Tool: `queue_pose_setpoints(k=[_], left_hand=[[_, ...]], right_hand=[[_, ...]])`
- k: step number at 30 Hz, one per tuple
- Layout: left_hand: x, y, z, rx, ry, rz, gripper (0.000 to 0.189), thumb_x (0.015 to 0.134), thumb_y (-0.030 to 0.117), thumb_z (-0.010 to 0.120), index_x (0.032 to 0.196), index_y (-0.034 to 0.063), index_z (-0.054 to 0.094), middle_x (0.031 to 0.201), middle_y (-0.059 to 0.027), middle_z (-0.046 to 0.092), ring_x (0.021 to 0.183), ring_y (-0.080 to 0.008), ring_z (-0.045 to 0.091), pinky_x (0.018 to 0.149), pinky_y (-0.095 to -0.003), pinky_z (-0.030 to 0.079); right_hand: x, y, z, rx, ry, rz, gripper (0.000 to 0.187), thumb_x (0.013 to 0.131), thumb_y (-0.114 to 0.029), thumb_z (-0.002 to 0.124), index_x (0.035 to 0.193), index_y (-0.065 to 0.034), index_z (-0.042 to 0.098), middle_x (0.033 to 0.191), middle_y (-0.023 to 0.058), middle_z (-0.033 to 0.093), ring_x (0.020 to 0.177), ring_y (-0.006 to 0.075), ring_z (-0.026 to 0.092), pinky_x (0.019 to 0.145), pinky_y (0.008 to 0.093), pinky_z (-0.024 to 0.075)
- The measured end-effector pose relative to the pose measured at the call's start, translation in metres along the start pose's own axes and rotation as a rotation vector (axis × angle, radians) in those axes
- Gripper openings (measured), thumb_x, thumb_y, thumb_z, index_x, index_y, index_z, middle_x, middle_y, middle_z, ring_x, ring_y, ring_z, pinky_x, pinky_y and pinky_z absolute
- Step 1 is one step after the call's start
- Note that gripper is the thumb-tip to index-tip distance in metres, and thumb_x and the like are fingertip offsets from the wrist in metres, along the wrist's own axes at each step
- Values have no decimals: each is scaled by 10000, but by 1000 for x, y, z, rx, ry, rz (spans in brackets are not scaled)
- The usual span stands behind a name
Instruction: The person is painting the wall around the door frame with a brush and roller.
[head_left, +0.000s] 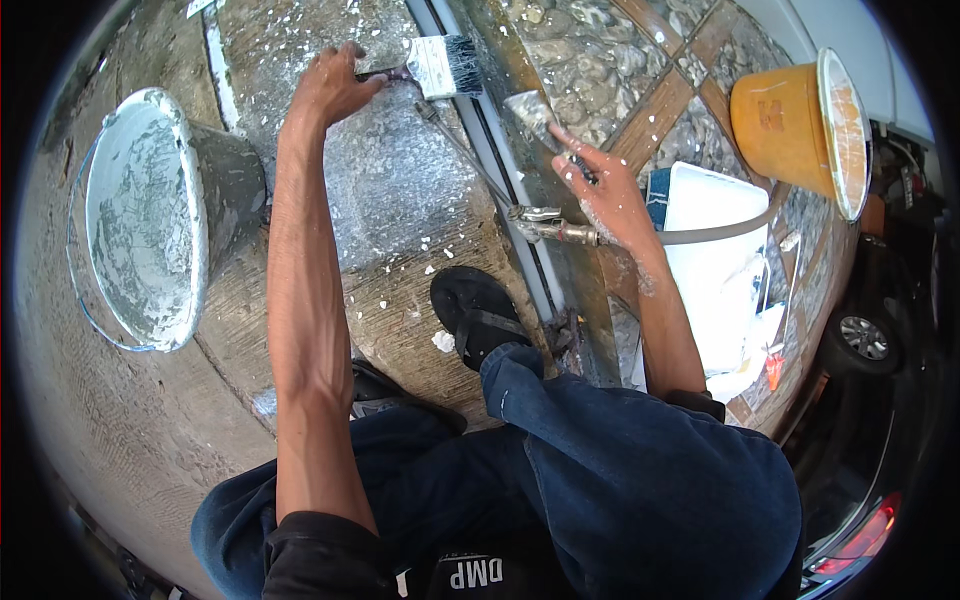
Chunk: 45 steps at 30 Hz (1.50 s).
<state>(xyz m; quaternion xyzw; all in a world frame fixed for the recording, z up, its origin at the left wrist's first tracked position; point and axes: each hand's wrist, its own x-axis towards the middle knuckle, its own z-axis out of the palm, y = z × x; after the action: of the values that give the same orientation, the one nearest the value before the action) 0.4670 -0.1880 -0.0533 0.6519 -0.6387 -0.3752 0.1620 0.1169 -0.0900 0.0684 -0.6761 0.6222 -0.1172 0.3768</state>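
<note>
In the upper left, my left hand (328, 84) grips the dark handle of a wide paintbrush (435, 67). White paint coats the brush's ferrule, and its dark bristles point right, over a metal rail (469, 120). My right hand (604, 184) holds a putty knife (531, 112), its blade smeared with white and tilted up toward the left. White specks dot the fingers and wrist of that hand. Close below it lies a metal valve fitting (555, 225) joined to a grey hose (724, 232).
A paint-crusted bucket (142, 225) with a wire handle lies at left. At right are an orange bucket (780, 124) and a white container (712, 202). White flakes litter the concrete (405, 300). My sandalled foot (480, 311) is beside the rail; a dark car (862, 420) stands beyond.
</note>
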Motion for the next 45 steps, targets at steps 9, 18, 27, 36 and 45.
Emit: queue_pose_setpoints(k=[9, 18, 27, 36, 45], left_hand=[[-4, 59, 54, 415, 279, 302, 943, 646, 490, 841, 1455, 256, 416, 1502, -162, 369, 1353, -390, 384, 1122, -532, 327], [12, 30, 14, -469, 429, 52, 688, 876, 610, 587, 1140, -20, 671, 743, -78, 656, 669, -131, 599, 628, -308, 476], [-8, 21, -16, -734, 188, -156, 535, 852, 484, 703, 1030, -21, 690, 778, -83, 695, 650, -147, 637, 656, -296, 504], [10, -4, 5, -456, 256, -120, 885, 726, 498, 808, 1291, -114, 508, 964, -207, 698, 871, -262, 691, 864, -362, 524], [10, 16, 15, -379, 224, -166, 999, 763, 566, 712, 1389, -141, 385, 1213, -323, 595, 1173, -373, 587, 1044, -406, 420]], right_hand=[[27, 8, -29, -208, 276, -98, 452, 945, -206, 588, 1393, -188, 526, 1193, 250, 640, 1132, 330, 625, 965, 377, 451], [23, -13, -2, 15, 148, -152, 441, 949, -221, 592, 1385, -187, 534, 1214, 234, 633, 1170, 348, 598, 966, 387, 457], [36, 4, -6, -215, 230, -176, 447, 955, -154, 553, 1399, -134, 504, 1254, 250, 591, 1182, 406, 560, 987, 426, 448], [33, 45, -19, -820, 594, -248, 425, 933, -181, 586, 1334, -50, 540, 1158, 201, 574, 1103, 366, 533, 1014, 487, 357], [-47, 40, 57, -713, -14, -363, 466, 883, -207, 617, 1304, -26, 525, 1159, 181, 544, 1063, 338, 549, 1006, 494, 380]])
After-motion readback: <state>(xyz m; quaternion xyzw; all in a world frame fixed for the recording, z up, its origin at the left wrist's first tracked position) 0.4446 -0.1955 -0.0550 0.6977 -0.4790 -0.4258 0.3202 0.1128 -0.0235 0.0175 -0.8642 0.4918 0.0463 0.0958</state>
